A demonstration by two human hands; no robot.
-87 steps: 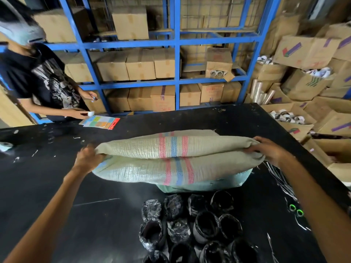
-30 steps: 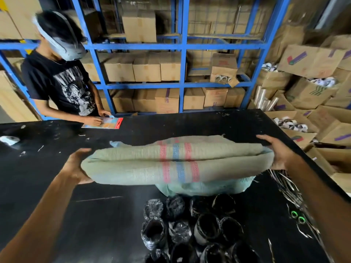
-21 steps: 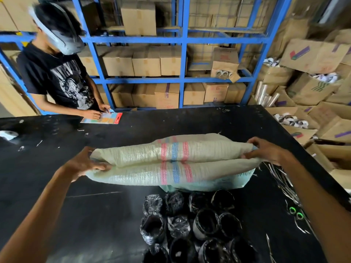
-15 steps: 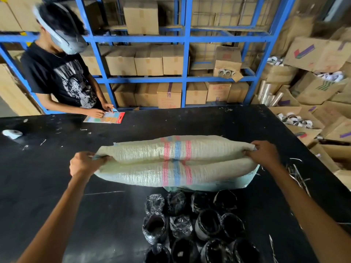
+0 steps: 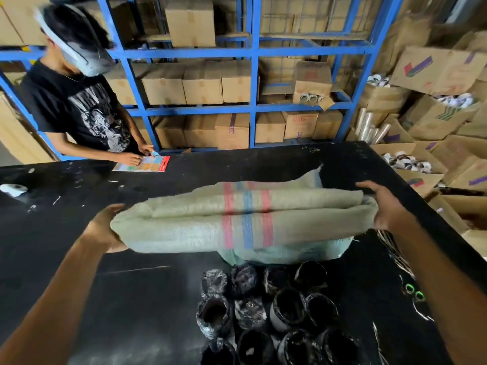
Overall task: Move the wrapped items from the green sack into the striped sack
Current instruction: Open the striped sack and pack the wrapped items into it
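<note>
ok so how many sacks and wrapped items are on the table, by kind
striped sack: 1
green sack: 1
wrapped items: 12 in view, the nearest row partly cut off
total: 14

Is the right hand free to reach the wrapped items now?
Probably not yet: the right hand grips one end of the striped sack. Nothing lies between it and the wrapped items, so letting go should suffice.
</note>
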